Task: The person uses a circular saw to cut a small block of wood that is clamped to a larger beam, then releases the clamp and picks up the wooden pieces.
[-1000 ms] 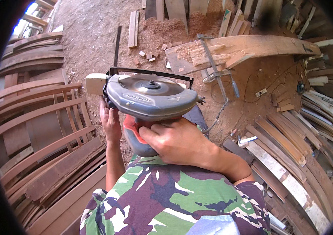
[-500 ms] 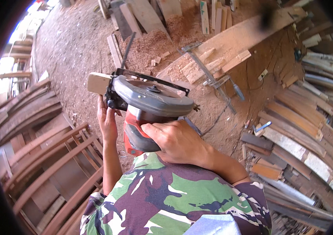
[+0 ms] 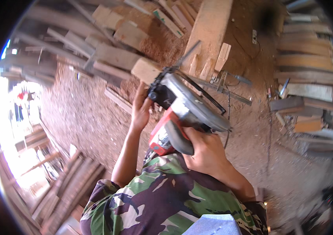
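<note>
A circular saw (image 3: 190, 102) with a grey blade guard and red motor body is held in front of my waist, tilted down to the right. My right hand (image 3: 205, 150) is closed round its dark rear handle. My left hand (image 3: 140, 109) grips the saw's front edge, beside a black knob; its fingertips reach the pale wooden piece (image 3: 145, 70) that sticks out at the base. A thin dark metal bar (image 3: 188, 53) juts up past the base. The blade itself is mostly hidden by the guard.
Ahead, a long wooden plank bench (image 3: 210, 29) carries small wood pieces (image 3: 222, 57), with a metal bar clamp (image 3: 233, 93) at its near end. Sawdust (image 3: 160, 50) and boards (image 3: 115, 55) lie ahead to the left. Stacked planks (image 3: 307, 62) line the right side.
The surroundings have swung counterclockwise as my view turned right. The saw, in both hands, sits farther right in view and slants more steeply. My grip on it looks the same.
</note>
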